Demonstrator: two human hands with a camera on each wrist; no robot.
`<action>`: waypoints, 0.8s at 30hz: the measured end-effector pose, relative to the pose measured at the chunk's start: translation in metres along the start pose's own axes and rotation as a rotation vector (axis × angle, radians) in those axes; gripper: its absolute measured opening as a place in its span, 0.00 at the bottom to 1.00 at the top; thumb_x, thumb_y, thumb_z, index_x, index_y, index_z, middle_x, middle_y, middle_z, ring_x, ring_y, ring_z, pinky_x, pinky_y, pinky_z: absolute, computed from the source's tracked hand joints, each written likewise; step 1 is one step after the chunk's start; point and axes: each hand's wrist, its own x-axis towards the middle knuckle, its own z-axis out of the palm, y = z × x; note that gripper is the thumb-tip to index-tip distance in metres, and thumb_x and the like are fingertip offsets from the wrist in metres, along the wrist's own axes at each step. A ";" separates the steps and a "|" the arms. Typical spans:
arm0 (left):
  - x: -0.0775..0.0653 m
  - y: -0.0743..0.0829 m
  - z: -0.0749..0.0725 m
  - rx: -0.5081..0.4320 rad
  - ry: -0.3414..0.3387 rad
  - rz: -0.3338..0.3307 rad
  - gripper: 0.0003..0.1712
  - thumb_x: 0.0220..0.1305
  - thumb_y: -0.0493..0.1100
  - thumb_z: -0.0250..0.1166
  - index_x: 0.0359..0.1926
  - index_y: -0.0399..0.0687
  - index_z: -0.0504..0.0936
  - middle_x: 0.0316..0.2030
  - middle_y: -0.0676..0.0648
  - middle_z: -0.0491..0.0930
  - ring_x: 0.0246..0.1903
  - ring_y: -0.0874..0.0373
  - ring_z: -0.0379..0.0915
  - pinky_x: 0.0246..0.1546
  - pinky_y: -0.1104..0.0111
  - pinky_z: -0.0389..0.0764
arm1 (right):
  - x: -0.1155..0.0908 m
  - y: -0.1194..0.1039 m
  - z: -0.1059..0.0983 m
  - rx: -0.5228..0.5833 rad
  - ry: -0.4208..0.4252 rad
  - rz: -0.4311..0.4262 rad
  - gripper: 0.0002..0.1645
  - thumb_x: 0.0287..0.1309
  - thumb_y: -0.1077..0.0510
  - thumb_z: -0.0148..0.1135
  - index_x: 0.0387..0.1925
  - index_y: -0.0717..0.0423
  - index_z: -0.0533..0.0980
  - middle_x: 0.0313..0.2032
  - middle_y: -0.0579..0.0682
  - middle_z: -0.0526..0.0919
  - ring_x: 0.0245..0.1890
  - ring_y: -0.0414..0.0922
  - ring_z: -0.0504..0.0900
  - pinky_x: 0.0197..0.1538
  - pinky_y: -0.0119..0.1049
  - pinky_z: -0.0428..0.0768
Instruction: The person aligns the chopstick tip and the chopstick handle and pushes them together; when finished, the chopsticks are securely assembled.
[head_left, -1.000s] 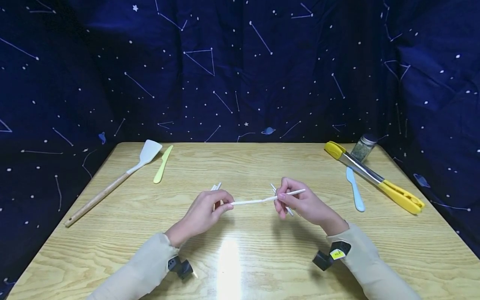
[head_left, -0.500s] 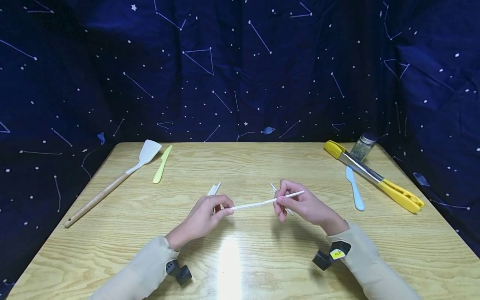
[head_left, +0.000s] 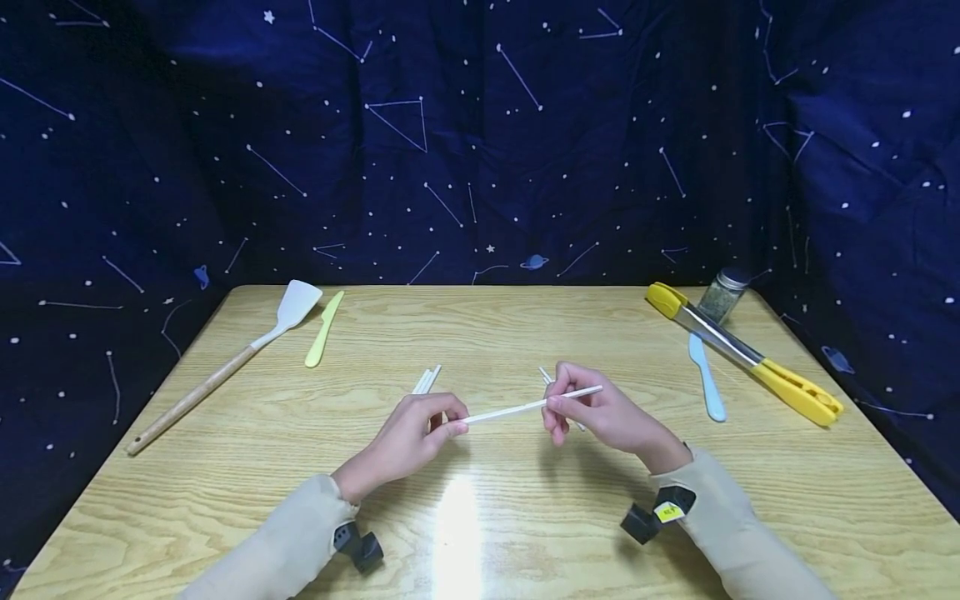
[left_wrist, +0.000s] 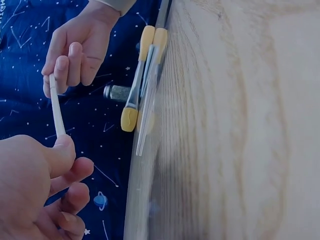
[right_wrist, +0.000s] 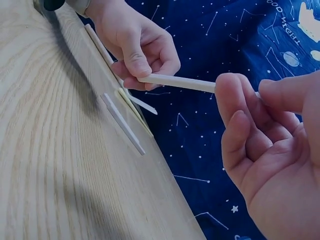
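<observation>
In the head view my left hand (head_left: 408,429) pinches the left end of a thin white stick (head_left: 502,412) between thumb and fingertips. My right hand (head_left: 600,417) pinches it further along, and its far end pokes out to the right past the fingers. The stick runs nearly level above the table. A faint seam shows close to the right fingertips in the left wrist view, where the white stick (left_wrist: 57,117) looks like two pieces in line; I cannot tell how they join. Loose white sticks (head_left: 427,381) lie behind the left hand, others (head_left: 546,375) partly behind the right.
On the wooden table (head_left: 480,333), a spatula (head_left: 255,350) and a yellow knife (head_left: 325,329) lie at the left. Yellow-ended tongs (head_left: 742,354), a light blue knife (head_left: 707,379) and a jar of dried herbs (head_left: 722,297) are at the right. A starry cloth (head_left: 480,142) hangs behind.
A visible kink midway between the hands has gone; the white stick now looks straight. The right hand has shifted slightly left, and the left end sits a little lower.
</observation>
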 end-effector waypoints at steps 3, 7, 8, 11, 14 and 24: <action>0.001 -0.001 0.001 -0.012 0.001 0.014 0.03 0.60 0.39 0.67 0.31 0.46 0.81 0.24 0.52 0.79 0.18 0.69 0.61 0.17 0.77 0.64 | 0.001 -0.001 0.001 -0.005 0.012 0.013 0.09 0.70 0.67 0.45 0.30 0.64 0.64 0.26 0.50 0.81 0.22 0.41 0.81 0.27 0.37 0.81; 0.003 -0.001 0.001 -0.020 0.009 0.038 0.02 0.58 0.36 0.67 0.30 0.44 0.81 0.22 0.47 0.79 0.19 0.69 0.61 0.19 0.77 0.65 | 0.002 -0.001 0.001 -0.032 0.025 0.004 0.10 0.70 0.67 0.45 0.30 0.63 0.64 0.25 0.55 0.81 0.22 0.41 0.81 0.28 0.36 0.81; 0.003 -0.001 0.001 -0.022 0.009 0.044 0.03 0.58 0.35 0.68 0.30 0.44 0.81 0.22 0.46 0.79 0.20 0.69 0.61 0.19 0.77 0.64 | 0.002 -0.001 0.001 -0.036 0.026 0.001 0.10 0.70 0.67 0.45 0.30 0.63 0.64 0.25 0.56 0.80 0.22 0.42 0.81 0.28 0.36 0.81; 0.003 0.001 0.002 -0.033 0.006 0.050 0.05 0.57 0.33 0.68 0.29 0.45 0.80 0.21 0.47 0.78 0.19 0.70 0.59 0.19 0.78 0.63 | 0.003 -0.002 0.000 -0.046 0.022 -0.002 0.10 0.70 0.67 0.45 0.29 0.63 0.64 0.25 0.58 0.80 0.22 0.44 0.81 0.28 0.36 0.81; 0.002 0.003 0.006 -0.044 0.003 0.053 0.06 0.56 0.33 0.68 0.29 0.45 0.79 0.20 0.48 0.76 0.19 0.72 0.57 0.18 0.78 0.62 | 0.006 -0.002 -0.003 -0.058 0.021 -0.006 0.11 0.71 0.66 0.46 0.29 0.64 0.64 0.24 0.54 0.80 0.20 0.46 0.81 0.26 0.36 0.80; 0.008 0.015 0.025 -0.150 -0.127 0.014 0.04 0.63 0.36 0.63 0.32 0.44 0.77 0.21 0.52 0.76 0.17 0.72 0.62 0.16 0.78 0.67 | 0.014 0.005 -0.002 0.025 0.267 0.034 0.13 0.75 0.60 0.38 0.43 0.62 0.70 0.26 0.44 0.77 0.23 0.36 0.77 0.30 0.28 0.79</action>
